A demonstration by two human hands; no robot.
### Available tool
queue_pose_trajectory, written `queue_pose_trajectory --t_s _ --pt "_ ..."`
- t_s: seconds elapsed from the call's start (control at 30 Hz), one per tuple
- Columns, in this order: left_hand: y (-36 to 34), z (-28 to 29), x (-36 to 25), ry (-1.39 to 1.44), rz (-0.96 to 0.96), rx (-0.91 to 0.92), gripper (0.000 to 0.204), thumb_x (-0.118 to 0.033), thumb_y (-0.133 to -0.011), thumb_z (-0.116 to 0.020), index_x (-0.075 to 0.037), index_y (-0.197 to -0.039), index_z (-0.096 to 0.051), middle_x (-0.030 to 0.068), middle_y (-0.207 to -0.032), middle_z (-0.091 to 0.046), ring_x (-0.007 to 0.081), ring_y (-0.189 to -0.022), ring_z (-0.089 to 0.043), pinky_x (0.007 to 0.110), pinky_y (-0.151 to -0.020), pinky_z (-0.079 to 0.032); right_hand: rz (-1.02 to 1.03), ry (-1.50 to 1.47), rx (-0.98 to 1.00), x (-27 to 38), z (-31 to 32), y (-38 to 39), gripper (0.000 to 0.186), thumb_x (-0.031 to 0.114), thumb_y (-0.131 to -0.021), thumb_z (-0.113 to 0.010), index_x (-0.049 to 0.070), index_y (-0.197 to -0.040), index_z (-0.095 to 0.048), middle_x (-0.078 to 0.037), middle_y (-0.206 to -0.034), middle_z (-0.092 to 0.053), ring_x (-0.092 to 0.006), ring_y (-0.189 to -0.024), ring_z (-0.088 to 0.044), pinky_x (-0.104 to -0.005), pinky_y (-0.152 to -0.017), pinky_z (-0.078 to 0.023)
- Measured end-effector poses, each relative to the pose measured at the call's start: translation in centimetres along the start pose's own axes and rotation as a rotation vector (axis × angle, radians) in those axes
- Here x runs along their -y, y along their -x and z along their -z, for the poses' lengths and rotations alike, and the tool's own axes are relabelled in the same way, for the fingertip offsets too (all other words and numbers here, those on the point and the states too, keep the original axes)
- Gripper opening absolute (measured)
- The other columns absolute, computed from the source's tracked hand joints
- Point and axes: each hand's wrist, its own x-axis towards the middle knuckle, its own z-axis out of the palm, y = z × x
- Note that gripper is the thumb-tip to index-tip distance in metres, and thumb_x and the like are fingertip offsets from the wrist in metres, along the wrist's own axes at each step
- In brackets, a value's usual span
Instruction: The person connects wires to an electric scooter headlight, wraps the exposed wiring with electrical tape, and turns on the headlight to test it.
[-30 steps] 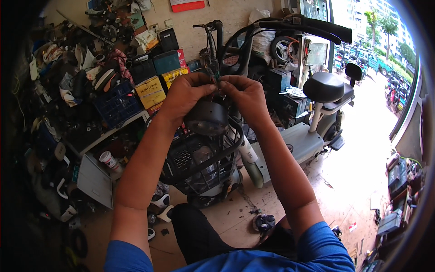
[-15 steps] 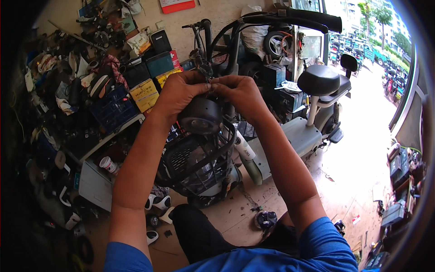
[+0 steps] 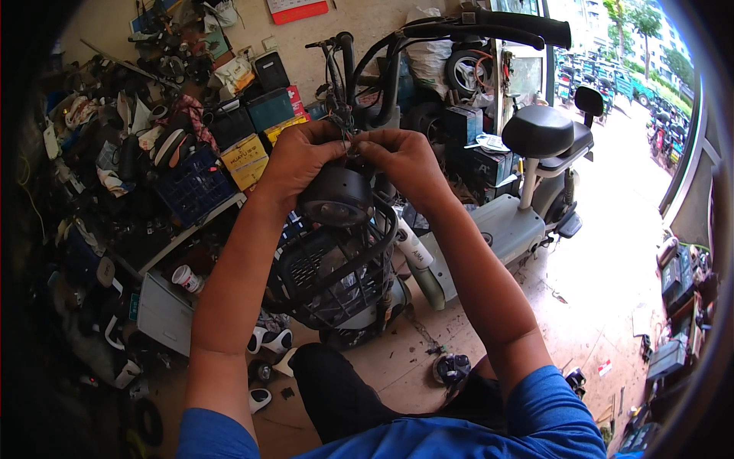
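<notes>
A grey electric scooter faces me, its round black headlight [image 3: 336, 197] above a black wire basket [image 3: 329, 275]. Thin wires [image 3: 342, 122] hang from the handlebar [image 3: 391, 73] just over the headlight. My left hand [image 3: 310, 157] is closed in a pinch on these wires, thumb against forefinger. From the other side my right hand [image 3: 401, 157] pinches at the same bundle, its fingertips almost meeting the left ones. The exact wire ends between the fingers are too small to make out.
Parts and clutter fill the left side, with a yellow box [image 3: 245, 162] and a blue crate [image 3: 195, 183] on a shelf. The scooter's seat [image 3: 537, 131] stands at right. A round dark part [image 3: 451, 369] lies on the floor near my knee; batteries [image 3: 673, 356] line the right edge.
The fingertips of my two hands have moved slightly apart, both still at the wires. The view has shifted a little; the scooter otherwise looks the same.
</notes>
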Motion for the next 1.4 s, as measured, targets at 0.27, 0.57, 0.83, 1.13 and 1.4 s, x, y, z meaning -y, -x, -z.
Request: queue_pose_trajectory --t_s 0.27,0.57,0.83,1.13,1.4 --pt "-0.4 0.3 0.8 0.038 -0.017 0.016 0.018 -0.006 -0.094 -0.074 -0.001 -0.111 -0.073 0.0048 -0.097 -0.075 0.012 -0.082 -0.071 0.028 -0.071 -0.059 0.124 -0.046 -0.043 -1.1 -0.8 0.1 0.031 0.015 -0.092 -0.077 -0.005 -0.115 -0.075 -0.011 -0.097 -0.078 -0.0118 -0.083 -0.069 -0.0259 -0.076 -0.056" --pt "0.1 0.8 1.2 0.099 -0.022 0.021 0.019 -0.007 -0.095 -0.074 -0.003 -0.114 -0.073 0.0032 -0.101 -0.076 0.0093 -0.086 -0.07 0.026 -0.075 -0.057 -0.363 -0.051 0.14 1.9 0.9 -2.2 0.034 0.009 -0.088 -0.073 0.002 -0.12 -0.075 -0.002 -0.091 -0.075 -0.0069 -0.064 -0.054 -0.0216 -0.058 -0.041" --pt "-0.1 1.0 1.6 0.116 -0.054 0.018 0.019 -0.005 -0.094 -0.074 -0.002 -0.112 -0.074 0.0039 -0.097 -0.075 0.0106 -0.085 -0.069 0.025 -0.077 -0.056 -0.274 -0.031 0.22 -0.3 1.6 -3.9 0.029 0.011 -0.085 -0.082 0.003 -0.113 -0.078 -0.002 -0.092 -0.076 -0.0073 -0.071 -0.062 -0.0203 -0.062 -0.047" --pt "0.0 0.7 1.2 0.068 -0.041 0.024 0.022 -0.005 -0.091 -0.074 -0.001 -0.112 -0.074 0.0051 -0.099 -0.076 0.0107 -0.084 -0.07 0.026 -0.075 -0.056 0.12 0.076 0.129 -1.3 1.0 -4.1 0.016 0.009 -0.087 -0.082 0.002 -0.102 -0.078 -0.002 -0.076 -0.073 -0.006 -0.051 -0.056 -0.023 -0.046 -0.043" --pt "-0.3 1.2 1.6 0.116 -0.052 0.066 0.02 -0.005 -0.092 -0.074 -0.001 -0.111 -0.074 0.0071 -0.101 -0.077 0.0134 -0.088 -0.072 0.026 -0.078 -0.057 0.029 0.001 0.165 -1.8 1.1 -3.9 0.017 0.005 -0.091 -0.076 0.001 -0.107 -0.076 -0.005 -0.094 -0.077 -0.01 -0.082 -0.072 -0.0258 -0.072 -0.058"
